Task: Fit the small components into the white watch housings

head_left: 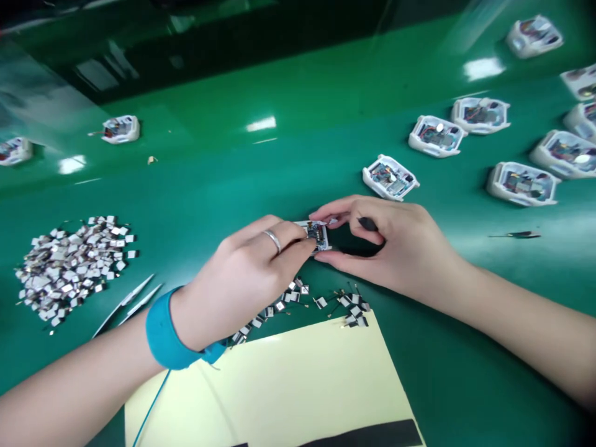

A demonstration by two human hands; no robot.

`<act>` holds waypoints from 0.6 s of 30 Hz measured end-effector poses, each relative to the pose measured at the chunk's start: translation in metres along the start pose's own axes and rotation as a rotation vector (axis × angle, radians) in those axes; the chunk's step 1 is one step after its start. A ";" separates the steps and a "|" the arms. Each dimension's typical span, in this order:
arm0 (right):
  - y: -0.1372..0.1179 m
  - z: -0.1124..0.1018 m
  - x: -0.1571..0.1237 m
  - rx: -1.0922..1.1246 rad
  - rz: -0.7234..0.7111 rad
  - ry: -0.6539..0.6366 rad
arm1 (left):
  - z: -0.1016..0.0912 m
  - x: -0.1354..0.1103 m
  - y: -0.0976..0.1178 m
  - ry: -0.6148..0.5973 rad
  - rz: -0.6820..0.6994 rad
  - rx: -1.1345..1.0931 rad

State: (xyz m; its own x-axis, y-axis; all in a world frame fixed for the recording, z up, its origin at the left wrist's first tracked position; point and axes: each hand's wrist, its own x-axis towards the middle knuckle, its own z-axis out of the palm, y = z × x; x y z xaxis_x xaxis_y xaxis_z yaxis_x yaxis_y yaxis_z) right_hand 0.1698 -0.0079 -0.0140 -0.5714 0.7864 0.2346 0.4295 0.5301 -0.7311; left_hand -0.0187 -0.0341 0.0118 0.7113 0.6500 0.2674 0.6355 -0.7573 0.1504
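My left hand (246, 279), with a ring and a blue wrist strap (162, 335), and my right hand (395, 245) meet at the table's middle. Both pinch one small white casing (318, 234) with electronics inside, fingers closed on its left and right sides. A dark tool tip (367, 223) lies under my right fingers. Small silver parts (321, 304) are scattered just below the hands, beside a pale yellow sheet (288, 385).
A heap of silver parts (69, 267) lies at left with tweezers (128, 304) below it. Several white casings (390, 177) sit at the right and back right, two more (120, 129) at the far left. A thin tool (516, 234) rests at right on the green table (261, 180).
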 end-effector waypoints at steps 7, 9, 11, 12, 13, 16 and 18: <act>0.000 0.000 0.001 -0.035 0.014 0.005 | 0.004 -0.003 0.000 -0.006 -0.043 0.018; 0.000 -0.001 0.001 -0.044 0.020 0.008 | 0.005 -0.003 0.000 -0.008 -0.049 0.022; 0.001 -0.001 0.001 -0.043 0.015 0.012 | 0.005 -0.002 0.000 -0.013 -0.039 0.031; 0.001 -0.001 0.001 -0.042 0.011 0.012 | 0.005 -0.002 0.000 -0.019 -0.032 0.039; 0.001 -0.001 0.001 -0.041 0.009 0.012 | 0.004 -0.002 0.000 -0.025 -0.027 0.046; 0.001 -0.001 0.001 -0.040 0.014 0.009 | 0.003 -0.003 0.000 -0.040 -0.028 0.065; 0.001 -0.001 0.001 -0.037 0.019 0.009 | 0.002 -0.003 0.000 -0.032 -0.034 0.068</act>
State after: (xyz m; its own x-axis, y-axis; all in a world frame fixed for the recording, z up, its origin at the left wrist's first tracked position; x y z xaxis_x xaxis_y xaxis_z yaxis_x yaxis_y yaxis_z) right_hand 0.1701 -0.0068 -0.0140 -0.5566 0.7992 0.2267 0.4660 0.5263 -0.7112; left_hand -0.0200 -0.0363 0.0088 0.6979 0.6775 0.2321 0.6773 -0.7298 0.0936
